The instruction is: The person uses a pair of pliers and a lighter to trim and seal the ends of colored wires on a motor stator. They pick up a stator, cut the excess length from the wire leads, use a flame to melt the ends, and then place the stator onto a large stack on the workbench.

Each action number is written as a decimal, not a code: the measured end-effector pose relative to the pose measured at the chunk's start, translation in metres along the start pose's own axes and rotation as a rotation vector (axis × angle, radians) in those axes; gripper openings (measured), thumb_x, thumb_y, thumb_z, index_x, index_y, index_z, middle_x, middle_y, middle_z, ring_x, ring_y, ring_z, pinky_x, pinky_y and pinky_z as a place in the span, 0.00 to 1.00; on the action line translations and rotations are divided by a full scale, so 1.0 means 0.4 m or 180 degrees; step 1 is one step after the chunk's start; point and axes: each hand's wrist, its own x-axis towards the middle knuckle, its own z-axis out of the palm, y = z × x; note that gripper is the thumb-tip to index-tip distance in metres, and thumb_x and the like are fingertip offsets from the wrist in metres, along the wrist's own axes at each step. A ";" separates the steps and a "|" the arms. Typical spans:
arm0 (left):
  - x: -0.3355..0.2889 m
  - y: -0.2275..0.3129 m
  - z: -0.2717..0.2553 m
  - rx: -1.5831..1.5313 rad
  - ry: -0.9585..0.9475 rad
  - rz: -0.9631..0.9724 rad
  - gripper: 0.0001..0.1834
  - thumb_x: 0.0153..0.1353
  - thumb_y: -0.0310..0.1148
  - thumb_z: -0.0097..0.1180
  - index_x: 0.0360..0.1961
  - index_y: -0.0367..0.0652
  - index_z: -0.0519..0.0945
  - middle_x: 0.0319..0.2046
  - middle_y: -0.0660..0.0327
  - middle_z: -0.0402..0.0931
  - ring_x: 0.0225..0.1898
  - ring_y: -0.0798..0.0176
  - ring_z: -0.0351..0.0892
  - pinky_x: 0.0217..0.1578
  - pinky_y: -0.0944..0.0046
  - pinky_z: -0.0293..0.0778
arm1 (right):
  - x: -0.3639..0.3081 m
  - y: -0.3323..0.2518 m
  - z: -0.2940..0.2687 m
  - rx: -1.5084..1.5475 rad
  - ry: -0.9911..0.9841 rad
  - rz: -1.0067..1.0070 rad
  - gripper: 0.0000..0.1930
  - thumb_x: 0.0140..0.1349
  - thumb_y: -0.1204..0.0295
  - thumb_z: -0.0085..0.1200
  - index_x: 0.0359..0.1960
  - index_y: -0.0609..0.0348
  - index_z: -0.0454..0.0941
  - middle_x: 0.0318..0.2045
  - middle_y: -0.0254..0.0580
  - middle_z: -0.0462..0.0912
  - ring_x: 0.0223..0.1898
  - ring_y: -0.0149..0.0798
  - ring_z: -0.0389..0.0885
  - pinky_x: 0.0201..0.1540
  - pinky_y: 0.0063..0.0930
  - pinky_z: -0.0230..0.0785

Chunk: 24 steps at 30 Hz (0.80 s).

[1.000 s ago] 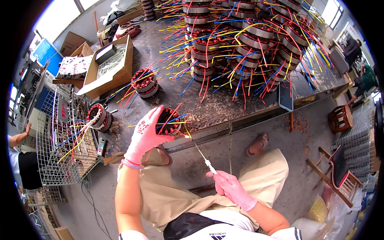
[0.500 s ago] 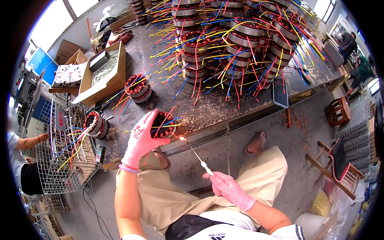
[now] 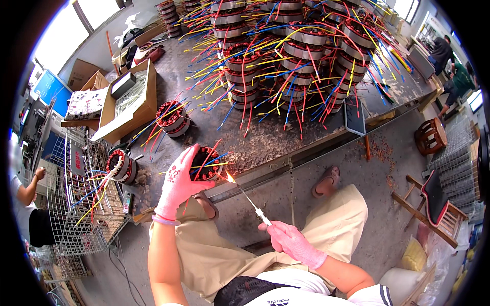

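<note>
My left hand, in a pink glove, is wrapped around the near-left side of a motor stator at the bench edge. Red windings line the stator, and red, blue and yellow leads stick out of it; the palm hides part of its side. My gloved right hand grips a long-stemmed lighter with a white handle, held over my lap. A flame burns at its tip, just right of the stator, close to the lead ends.
Tall stacks of stators with wires fanning out fill the far bench. Two single stators stand left, one with white lacing. A carton is behind them. A phone leans at the bench edge; a wire basket adjoins the left side.
The flame at the lighter's tip has grown larger and taller. Both my hands keep their grip with little movement. At the far left, another person's hand has shifted.
</note>
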 end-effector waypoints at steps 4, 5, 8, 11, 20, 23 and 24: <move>0.001 0.003 0.002 -0.0019 -0.0025 -0.0023 0.55 0.34 0.38 0.78 0.66 0.37 0.65 0.61 0.49 0.69 0.63 0.47 0.69 0.62 0.56 0.67 | 0.007 0.013 0.000 0.0168 0.0005 0.0047 0.17 0.75 0.68 0.40 0.56 0.66 0.73 0.24 0.23 0.62 0.21 0.20 0.61 0.23 0.15 0.53; -0.001 0.003 0.001 -0.0006 -0.0015 -0.0025 0.55 0.34 0.38 0.78 0.66 0.37 0.65 0.61 0.49 0.69 0.63 0.47 0.69 0.62 0.55 0.67 | 0.006 0.008 0.002 0.0131 -0.0006 0.0044 0.17 0.75 0.68 0.40 0.56 0.66 0.73 0.24 0.23 0.62 0.21 0.20 0.61 0.23 0.15 0.53; -0.002 0.005 0.001 0.0003 -0.0007 -0.0035 0.54 0.34 0.38 0.78 0.66 0.37 0.65 0.62 0.49 0.68 0.63 0.47 0.69 0.62 0.55 0.67 | 0.003 -0.001 0.007 0.0151 -0.0009 0.0054 0.17 0.75 0.68 0.40 0.56 0.66 0.73 0.24 0.23 0.62 0.21 0.20 0.61 0.23 0.15 0.53; 0.001 0.008 -0.001 -0.0016 -0.0032 -0.0035 0.54 0.34 0.38 0.78 0.66 0.37 0.65 0.62 0.49 0.68 0.63 0.47 0.69 0.62 0.55 0.66 | 0.000 -0.003 0.007 0.0181 0.0033 0.0092 0.17 0.75 0.68 0.40 0.56 0.65 0.73 0.24 0.23 0.63 0.21 0.20 0.61 0.23 0.16 0.53; 0.001 0.001 0.005 -0.0043 -0.0037 0.0016 0.54 0.34 0.38 0.78 0.66 0.37 0.66 0.62 0.48 0.68 0.63 0.47 0.69 0.62 0.55 0.66 | 0.003 -0.002 0.006 0.0137 -0.0007 0.0089 0.16 0.74 0.68 0.41 0.56 0.63 0.73 0.23 0.24 0.63 0.22 0.20 0.62 0.23 0.17 0.54; 0.002 0.005 0.002 -0.0079 -0.0024 0.0013 0.54 0.36 0.41 0.77 0.65 0.36 0.66 0.61 0.47 0.69 0.63 0.46 0.69 0.63 0.54 0.66 | 0.005 0.002 0.006 0.0248 0.0000 0.0090 0.16 0.74 0.67 0.41 0.55 0.63 0.74 0.22 0.24 0.64 0.21 0.20 0.61 0.23 0.17 0.54; 0.001 0.007 -0.001 -0.0072 -0.0007 0.0018 0.53 0.36 0.42 0.77 0.65 0.35 0.66 0.61 0.46 0.69 0.62 0.45 0.69 0.63 0.54 0.65 | 0.005 0.002 0.005 0.0286 -0.0005 0.0102 0.16 0.74 0.67 0.41 0.55 0.63 0.74 0.22 0.25 0.64 0.21 0.20 0.61 0.23 0.17 0.54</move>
